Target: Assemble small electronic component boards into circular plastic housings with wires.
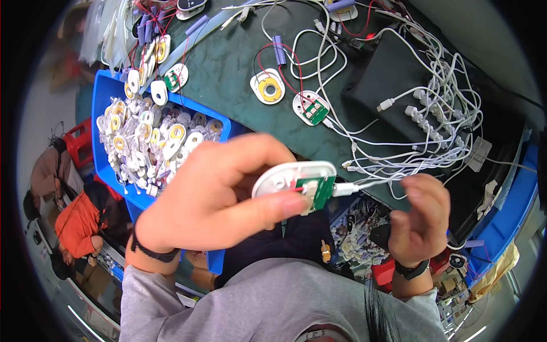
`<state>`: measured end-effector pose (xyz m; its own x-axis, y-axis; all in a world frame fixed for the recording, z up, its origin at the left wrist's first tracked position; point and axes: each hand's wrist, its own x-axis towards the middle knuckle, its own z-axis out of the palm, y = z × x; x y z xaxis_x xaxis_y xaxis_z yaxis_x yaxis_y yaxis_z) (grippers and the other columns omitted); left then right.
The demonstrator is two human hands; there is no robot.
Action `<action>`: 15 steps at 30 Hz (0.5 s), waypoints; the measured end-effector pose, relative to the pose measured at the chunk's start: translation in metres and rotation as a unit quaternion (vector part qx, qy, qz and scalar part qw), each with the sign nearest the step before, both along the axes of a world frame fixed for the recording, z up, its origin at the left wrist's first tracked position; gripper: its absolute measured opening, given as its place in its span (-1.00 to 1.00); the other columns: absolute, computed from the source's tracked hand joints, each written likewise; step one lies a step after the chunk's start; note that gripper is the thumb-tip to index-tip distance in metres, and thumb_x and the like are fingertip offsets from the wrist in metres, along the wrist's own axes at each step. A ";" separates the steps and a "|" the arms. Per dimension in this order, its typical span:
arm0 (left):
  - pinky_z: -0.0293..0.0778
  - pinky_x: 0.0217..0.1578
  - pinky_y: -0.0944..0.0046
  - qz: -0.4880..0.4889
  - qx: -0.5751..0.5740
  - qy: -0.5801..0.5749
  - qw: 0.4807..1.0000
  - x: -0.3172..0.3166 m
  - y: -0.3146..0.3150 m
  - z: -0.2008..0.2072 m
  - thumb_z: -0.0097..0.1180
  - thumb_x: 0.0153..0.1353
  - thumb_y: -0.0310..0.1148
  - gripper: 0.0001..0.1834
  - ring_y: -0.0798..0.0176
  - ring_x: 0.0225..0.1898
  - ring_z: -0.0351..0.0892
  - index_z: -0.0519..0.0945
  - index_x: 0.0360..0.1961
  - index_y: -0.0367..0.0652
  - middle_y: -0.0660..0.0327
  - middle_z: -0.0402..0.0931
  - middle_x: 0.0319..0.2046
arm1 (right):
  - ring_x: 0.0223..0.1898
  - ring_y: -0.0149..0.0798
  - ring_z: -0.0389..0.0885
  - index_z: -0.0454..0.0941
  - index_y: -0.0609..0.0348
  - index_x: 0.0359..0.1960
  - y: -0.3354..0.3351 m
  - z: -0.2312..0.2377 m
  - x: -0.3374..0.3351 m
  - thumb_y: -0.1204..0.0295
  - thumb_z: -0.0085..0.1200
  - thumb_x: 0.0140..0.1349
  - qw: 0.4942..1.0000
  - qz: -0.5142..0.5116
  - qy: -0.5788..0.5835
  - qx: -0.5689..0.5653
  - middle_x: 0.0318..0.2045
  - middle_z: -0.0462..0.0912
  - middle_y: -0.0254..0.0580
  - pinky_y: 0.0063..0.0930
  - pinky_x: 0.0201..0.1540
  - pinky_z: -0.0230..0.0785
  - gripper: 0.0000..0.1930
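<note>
My left hand (216, 199) is closed on a white plastic housing half (285, 171), its thumb pressing near a small green circuit board (323, 192) inside. A bit of red wire shows at the thumb. The white cable plug (344, 189) sits at the board's edge, seemingly plugged in, and its cable runs right toward my right hand (420, 228). That hand is raised with thumb and fingers apart, nothing visible between them. On the bench beyond lie another housing half with a board (311, 108), a cable at its edge, and a wired housing with a yellow ring (268, 86).
A blue bin (225, 117) full of small white devices stands left. White cables (399, 162) tangle at the right beside a black box (379, 80). Purple cells (278, 50) with red wires lie on the green bench (228, 62). A person in orange (82, 225) sits far left.
</note>
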<state>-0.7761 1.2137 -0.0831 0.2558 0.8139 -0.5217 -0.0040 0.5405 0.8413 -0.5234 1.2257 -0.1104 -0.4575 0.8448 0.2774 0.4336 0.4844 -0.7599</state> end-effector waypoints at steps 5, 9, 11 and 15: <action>0.22 -0.68 0.50 -0.208 0.310 0.257 0.891 0.002 0.056 0.002 0.16 -0.05 -0.45 -0.83 0.51 -0.69 0.35 0.46 -0.45 -0.30 0.28 0.42 -0.69 | -0.39 -0.14 0.46 0.42 0.27 -0.30 -0.008 0.000 0.012 0.61 0.08 -0.02 0.998 -0.045 0.002 0.049 -0.38 0.48 -0.06 -0.37 -0.36 0.36 -0.79; 0.30 -0.61 0.32 -0.269 0.413 0.367 0.789 0.019 0.102 -0.018 0.06 0.03 -0.38 -0.84 0.19 -0.67 0.44 0.47 -0.41 -0.25 0.15 0.45 -0.67 | -0.50 -0.15 0.49 0.47 0.28 -0.40 -0.021 -0.016 0.011 0.70 0.11 -0.16 0.997 -0.074 -0.005 -0.008 -0.53 0.52 -0.10 -0.39 -0.40 0.35 -0.79; 0.33 -0.57 0.30 -0.271 0.399 0.398 0.780 0.023 0.111 -0.040 0.06 0.04 -0.36 -0.82 0.16 -0.62 0.46 0.48 -0.38 -0.25 0.12 0.47 -0.62 | -0.49 -0.21 0.48 0.48 0.26 -0.38 -0.020 -0.027 0.010 0.63 0.17 -0.21 0.996 -0.004 -0.080 -0.024 -0.49 0.52 -0.17 -0.44 -0.43 0.33 -0.73; 0.39 -0.43 0.28 -0.158 0.460 0.391 0.781 0.019 0.112 -0.091 0.10 0.04 -0.34 -0.77 0.10 -0.46 0.50 0.50 -0.30 -0.25 0.08 0.50 -0.47 | -0.50 -0.34 0.42 0.47 0.18 -0.24 -0.020 -0.049 -0.002 0.46 0.15 -0.12 0.969 0.022 -0.245 0.026 -0.33 0.49 -0.25 -0.50 -0.50 0.27 -0.68</action>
